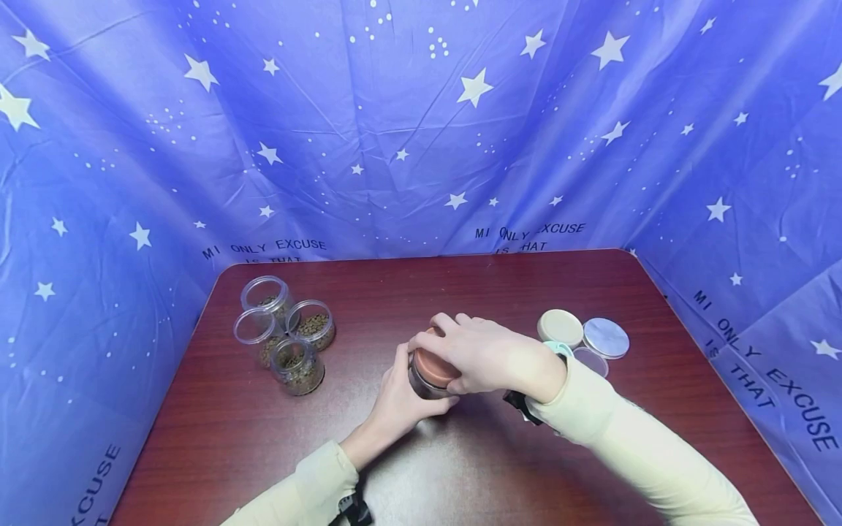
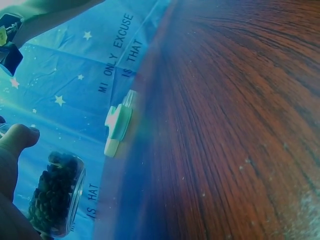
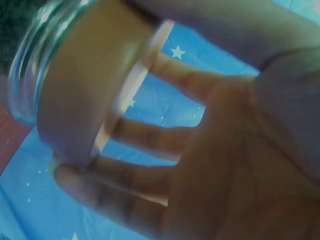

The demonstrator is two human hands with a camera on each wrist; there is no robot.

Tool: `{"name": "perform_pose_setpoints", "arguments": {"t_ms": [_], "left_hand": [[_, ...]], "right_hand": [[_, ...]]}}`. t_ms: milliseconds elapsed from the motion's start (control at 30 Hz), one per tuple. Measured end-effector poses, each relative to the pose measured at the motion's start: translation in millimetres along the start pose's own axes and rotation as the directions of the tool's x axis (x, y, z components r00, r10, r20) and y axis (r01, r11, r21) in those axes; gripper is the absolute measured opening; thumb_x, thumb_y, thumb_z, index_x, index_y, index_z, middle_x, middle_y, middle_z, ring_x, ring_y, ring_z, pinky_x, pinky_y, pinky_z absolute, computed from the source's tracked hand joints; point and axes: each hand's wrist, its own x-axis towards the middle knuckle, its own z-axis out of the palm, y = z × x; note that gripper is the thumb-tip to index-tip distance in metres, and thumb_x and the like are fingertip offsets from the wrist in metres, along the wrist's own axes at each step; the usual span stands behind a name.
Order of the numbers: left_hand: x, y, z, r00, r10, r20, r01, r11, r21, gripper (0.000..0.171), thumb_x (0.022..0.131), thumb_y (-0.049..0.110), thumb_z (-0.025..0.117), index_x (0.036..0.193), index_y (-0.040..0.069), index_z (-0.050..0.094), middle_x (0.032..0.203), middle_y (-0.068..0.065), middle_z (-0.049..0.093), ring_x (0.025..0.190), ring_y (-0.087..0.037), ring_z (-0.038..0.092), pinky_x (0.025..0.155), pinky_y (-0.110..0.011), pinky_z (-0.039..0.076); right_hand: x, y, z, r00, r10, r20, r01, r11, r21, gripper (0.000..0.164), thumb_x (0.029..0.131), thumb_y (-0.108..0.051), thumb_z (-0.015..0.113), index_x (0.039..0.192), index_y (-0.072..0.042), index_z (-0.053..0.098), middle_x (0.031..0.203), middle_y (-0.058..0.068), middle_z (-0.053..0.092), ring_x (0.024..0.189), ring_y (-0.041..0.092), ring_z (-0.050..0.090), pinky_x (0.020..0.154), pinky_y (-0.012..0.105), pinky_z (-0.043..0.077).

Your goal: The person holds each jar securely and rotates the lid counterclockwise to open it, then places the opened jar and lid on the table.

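Observation:
Near the table's middle, a clear jar (image 2: 57,195) of dark pellets is held between both hands. My left hand (image 1: 395,394) grips the jar's body, thumb on the near side. Over the top, my right hand (image 1: 490,358) holds the copper-brown lid (image 1: 434,367), its fingers spread around the rim. The right wrist view shows the lid (image 3: 85,80) on the jar, with clear glass-like threads (image 3: 27,85) visible just past its edge. The jar's base is mostly hidden by the left hand in the head view.
Several lidless clear jars (image 1: 299,372) with brown pellets stand together at the left. On the right lie a cream lid (image 1: 560,329), a pale blue-white lid (image 1: 607,337), a mint lid (image 1: 558,348) and a clear lid (image 1: 590,361). Starry blue cloth (image 1: 395,109) surrounds the table (image 1: 250,453).

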Motion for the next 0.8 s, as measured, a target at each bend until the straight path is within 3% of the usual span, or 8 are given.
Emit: {"name": "perform_pose_setpoints", "arguments": {"t_ms": [233, 367, 467, 600, 800], "left_hand": [[-0.3, -4.5, -0.5, 1.000, 0.012, -0.013, -0.012, 0.999, -0.033, 0.088, 0.065, 0.029, 0.098, 0.134, 0.016, 0.045, 0.122, -0.003, 0.068, 0.110, -0.021, 0.067, 0.098, -0.045, 0.053], [-0.1, -4.8, -1.5, 0.999, 0.025, -0.027, -0.026, 0.999, -0.031, 0.087, 0.064, 0.028, 0.098, 0.133, 0.015, 0.047, 0.124, -0.001, 0.068, 0.113, -0.020, 0.066, 0.100, -0.046, 0.052], [-0.7, -4.3, -2.4, 0.999, 0.038, -0.038, -0.039, 0.999, -0.028, 0.087, 0.064, 0.028, 0.098, 0.133, 0.015, 0.048, 0.124, -0.001, 0.068, 0.114, -0.021, 0.066, 0.099, -0.046, 0.052], [-2.4, -3.6, -2.8, 0.998, 0.043, -0.050, -0.044, 0.999, -0.020, 0.087, 0.064, 0.029, 0.097, 0.133, 0.013, 0.047, 0.124, -0.002, 0.068, 0.113, -0.023, 0.065, 0.098, -0.047, 0.052], [-4.9, -2.2, -3.0, 0.998, 0.027, -0.052, -0.028, 0.999, -0.022, 0.087, 0.063, 0.028, 0.097, 0.134, 0.014, 0.048, 0.124, -0.001, 0.068, 0.113, -0.022, 0.065, 0.098, -0.046, 0.051]], "right_hand": [[-10.0, 27.5, -13.3, 0.999, 0.008, -0.045, -0.001, 0.987, 0.162, 0.070, 0.081, -0.023, 0.087, 0.143, -0.025, 0.054, 0.131, 0.013, 0.054, 0.103, 0.027, 0.063, 0.083, 0.045, 0.057], [-18.2, 52.1, -23.6, 0.991, 0.073, -0.115, -0.047, 0.976, 0.212, 0.070, 0.083, -0.021, 0.086, 0.145, -0.021, 0.054, 0.131, 0.020, 0.052, 0.102, 0.028, 0.064, 0.088, 0.048, 0.056], [-19.8, 70.7, -25.1, 0.983, 0.136, -0.123, -0.102, 0.963, 0.249, 0.069, 0.084, -0.019, 0.086, 0.144, -0.018, 0.053, 0.127, 0.022, 0.051, 0.100, 0.031, 0.064, 0.088, 0.051, 0.055], [-15.1, 94.8, -15.0, 0.978, 0.194, -0.081, -0.161, 0.938, 0.307, 0.068, 0.084, -0.020, 0.085, 0.143, -0.016, 0.050, 0.121, 0.024, 0.050, 0.095, 0.032, 0.064, 0.084, 0.052, 0.055], [-3.2, 132.2, 23.4, 0.963, 0.257, -0.080, -0.223, 0.929, 0.296, 0.073, 0.080, -0.026, 0.088, 0.141, -0.009, 0.050, 0.111, 0.025, 0.053, 0.091, 0.034, 0.062, 0.081, 0.053, 0.054]]}}
